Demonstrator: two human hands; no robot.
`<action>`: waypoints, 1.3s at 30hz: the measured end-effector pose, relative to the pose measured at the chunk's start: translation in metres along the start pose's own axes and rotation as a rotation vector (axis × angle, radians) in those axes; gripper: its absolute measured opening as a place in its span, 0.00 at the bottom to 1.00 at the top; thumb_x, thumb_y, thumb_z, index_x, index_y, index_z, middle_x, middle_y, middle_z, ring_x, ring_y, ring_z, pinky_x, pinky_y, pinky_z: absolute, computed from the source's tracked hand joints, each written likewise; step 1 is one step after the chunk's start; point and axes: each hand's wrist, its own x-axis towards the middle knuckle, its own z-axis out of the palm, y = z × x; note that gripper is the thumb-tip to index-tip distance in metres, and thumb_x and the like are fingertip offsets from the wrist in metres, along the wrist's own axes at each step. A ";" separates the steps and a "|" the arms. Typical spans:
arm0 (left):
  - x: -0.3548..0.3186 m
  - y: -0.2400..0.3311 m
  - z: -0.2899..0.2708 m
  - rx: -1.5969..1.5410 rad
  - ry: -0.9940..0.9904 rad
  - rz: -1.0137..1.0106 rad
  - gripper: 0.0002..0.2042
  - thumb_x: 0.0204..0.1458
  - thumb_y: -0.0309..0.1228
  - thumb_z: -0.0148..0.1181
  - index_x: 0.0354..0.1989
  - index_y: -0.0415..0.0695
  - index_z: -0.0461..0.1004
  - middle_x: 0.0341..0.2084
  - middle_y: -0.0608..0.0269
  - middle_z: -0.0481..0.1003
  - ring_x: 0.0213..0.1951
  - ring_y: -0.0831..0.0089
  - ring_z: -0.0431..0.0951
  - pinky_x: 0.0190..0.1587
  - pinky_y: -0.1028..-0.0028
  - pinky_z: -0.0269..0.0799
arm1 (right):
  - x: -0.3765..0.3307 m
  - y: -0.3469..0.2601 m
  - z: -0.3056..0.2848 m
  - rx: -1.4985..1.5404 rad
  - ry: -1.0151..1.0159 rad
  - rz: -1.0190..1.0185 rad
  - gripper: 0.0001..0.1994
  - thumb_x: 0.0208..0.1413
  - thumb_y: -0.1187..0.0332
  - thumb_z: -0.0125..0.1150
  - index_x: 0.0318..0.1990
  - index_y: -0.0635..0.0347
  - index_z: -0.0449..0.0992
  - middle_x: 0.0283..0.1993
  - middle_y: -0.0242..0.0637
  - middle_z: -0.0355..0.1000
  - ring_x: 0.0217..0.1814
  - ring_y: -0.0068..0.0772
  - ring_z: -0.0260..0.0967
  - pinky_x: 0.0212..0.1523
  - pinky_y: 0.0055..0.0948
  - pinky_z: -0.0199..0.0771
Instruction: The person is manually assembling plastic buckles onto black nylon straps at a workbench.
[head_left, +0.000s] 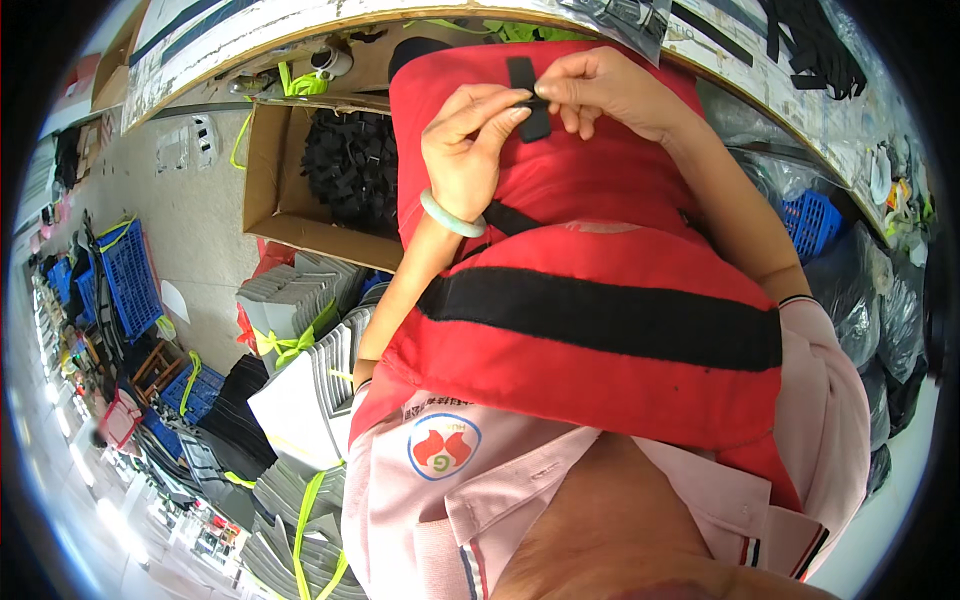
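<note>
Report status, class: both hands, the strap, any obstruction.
Left hand and right hand both pinching the short black strap. Strap lies on the red padded vest. Nothing blocking.

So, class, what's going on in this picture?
A person holds a red vest against their chest and works on a short black strap near its top. The left hand and right hand both pinch that strap. A cardboard box of black parts sits to the left, beside bundled grey stacks.
</note>
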 end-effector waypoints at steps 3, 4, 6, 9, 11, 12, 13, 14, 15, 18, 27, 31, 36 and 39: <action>-0.004 0.002 -0.001 0.006 -0.055 -0.027 0.09 0.45 0.15 0.63 0.35 0.37 0.81 0.32 0.60 0.77 0.34 0.75 0.76 0.37 0.80 0.71 | 0.001 -0.002 -0.008 -0.124 -0.232 0.094 0.13 0.58 0.59 0.60 0.36 0.62 0.78 0.27 0.30 0.72 0.26 0.17 0.71 0.24 0.16 0.71; -0.006 0.003 -0.002 0.009 -0.079 -0.028 0.09 0.45 0.15 0.63 0.35 0.37 0.81 0.32 0.60 0.77 0.34 0.75 0.76 0.37 0.80 0.71 | 0.000 -0.001 -0.006 -0.124 -0.232 0.094 0.13 0.58 0.59 0.60 0.36 0.62 0.78 0.27 0.30 0.72 0.26 0.17 0.71 0.24 0.16 0.71; -0.007 0.003 -0.006 -0.003 -0.084 -0.044 0.09 0.45 0.15 0.63 0.36 0.38 0.81 0.32 0.62 0.76 0.33 0.77 0.75 0.36 0.81 0.71 | -0.001 -0.001 0.000 -0.151 -0.111 -0.046 0.12 0.58 0.60 0.61 0.36 0.61 0.78 0.28 0.29 0.72 0.27 0.16 0.70 0.28 0.16 0.70; -0.008 0.005 -0.013 -0.092 -0.127 -0.135 0.09 0.46 0.15 0.63 0.36 0.38 0.81 0.34 0.65 0.75 0.32 0.81 0.74 0.33 0.83 0.70 | 0.008 0.011 0.002 -0.131 0.069 -0.311 0.10 0.57 0.62 0.62 0.36 0.60 0.78 0.28 0.28 0.72 0.28 0.16 0.69 0.33 0.16 0.70; -0.008 0.007 -0.015 -0.128 -0.187 -0.157 0.08 0.47 0.15 0.63 0.36 0.37 0.81 0.35 0.66 0.74 0.32 0.83 0.73 0.31 0.86 0.69 | 0.008 0.011 0.003 -0.113 0.048 -0.279 0.10 0.57 0.63 0.62 0.36 0.61 0.77 0.29 0.28 0.73 0.29 0.17 0.69 0.34 0.16 0.70; -0.008 0.008 -0.016 -0.129 -0.185 -0.157 0.08 0.47 0.15 0.63 0.36 0.37 0.81 0.35 0.66 0.74 0.32 0.83 0.73 0.31 0.86 0.69 | 0.009 0.011 0.002 -0.095 0.029 -0.247 0.10 0.57 0.63 0.63 0.36 0.61 0.77 0.29 0.28 0.73 0.29 0.17 0.70 0.36 0.17 0.71; -0.007 0.010 -0.017 -0.135 -0.194 -0.173 0.08 0.47 0.15 0.63 0.37 0.37 0.80 0.35 0.66 0.74 0.32 0.83 0.73 0.31 0.86 0.69 | 0.010 0.012 0.003 -0.096 0.027 -0.245 0.10 0.57 0.63 0.63 0.36 0.61 0.77 0.29 0.28 0.73 0.29 0.17 0.70 0.36 0.17 0.71; -0.006 0.009 -0.019 -0.140 -0.202 -0.189 0.08 0.47 0.15 0.63 0.37 0.36 0.80 0.35 0.66 0.73 0.31 0.83 0.74 0.31 0.86 0.69 | 0.011 0.012 0.006 -0.090 0.039 -0.237 0.09 0.57 0.64 0.63 0.35 0.61 0.76 0.29 0.29 0.73 0.29 0.17 0.70 0.35 0.17 0.71; -0.007 0.010 -0.019 -0.137 -0.200 -0.180 0.08 0.47 0.15 0.63 0.37 0.36 0.80 0.35 0.66 0.73 0.31 0.83 0.74 0.31 0.86 0.69 | 0.010 0.010 0.008 -0.088 0.051 -0.239 0.09 0.57 0.64 0.63 0.35 0.62 0.75 0.29 0.29 0.73 0.29 0.17 0.70 0.34 0.17 0.72; -0.008 0.016 -0.021 -0.218 -0.169 -0.218 0.08 0.48 0.15 0.62 0.37 0.35 0.80 0.35 0.65 0.73 0.30 0.81 0.75 0.31 0.85 0.70 | 0.013 0.012 0.013 -0.007 0.104 -0.291 0.09 0.57 0.65 0.62 0.33 0.62 0.73 0.28 0.32 0.74 0.28 0.19 0.71 0.32 0.18 0.73; -0.037 0.059 -0.128 0.475 -0.117 -0.483 0.17 0.45 0.16 0.64 0.46 0.37 0.76 0.41 0.62 0.74 0.32 0.78 0.76 0.35 0.80 0.73 | -0.002 0.011 0.027 -0.062 -0.072 -0.171 0.10 0.61 0.71 0.55 0.48 0.63 0.71 0.38 0.38 0.75 0.32 0.20 0.71 0.34 0.19 0.71; -0.020 0.037 -0.127 0.579 -0.032 -0.303 0.21 0.47 0.19 0.64 0.52 0.40 0.73 0.45 0.60 0.73 0.39 0.74 0.76 0.40 0.77 0.74 | -0.018 -0.002 -0.002 -0.503 0.401 -0.465 0.11 0.54 0.72 0.63 0.45 0.60 0.75 0.35 0.32 0.74 0.31 0.17 0.69 0.34 0.18 0.70; 0.063 0.015 -0.022 0.716 -0.269 0.087 0.26 0.45 0.25 0.67 0.55 0.43 0.70 0.52 0.49 0.68 0.52 0.53 0.71 0.54 0.65 0.68 | -0.029 0.007 -0.050 -0.948 0.757 -0.586 0.19 0.46 0.73 0.67 0.48 0.57 0.74 0.41 0.36 0.72 0.43 0.34 0.70 0.45 0.28 0.71; 0.106 -0.008 0.014 0.832 -0.277 0.275 0.27 0.43 0.27 0.68 0.56 0.44 0.70 0.54 0.50 0.67 0.57 0.51 0.66 0.58 0.60 0.61 | -0.022 0.027 -0.070 -1.178 0.805 -0.620 0.20 0.45 0.74 0.66 0.49 0.56 0.74 0.44 0.38 0.72 0.50 0.41 0.67 0.51 0.34 0.68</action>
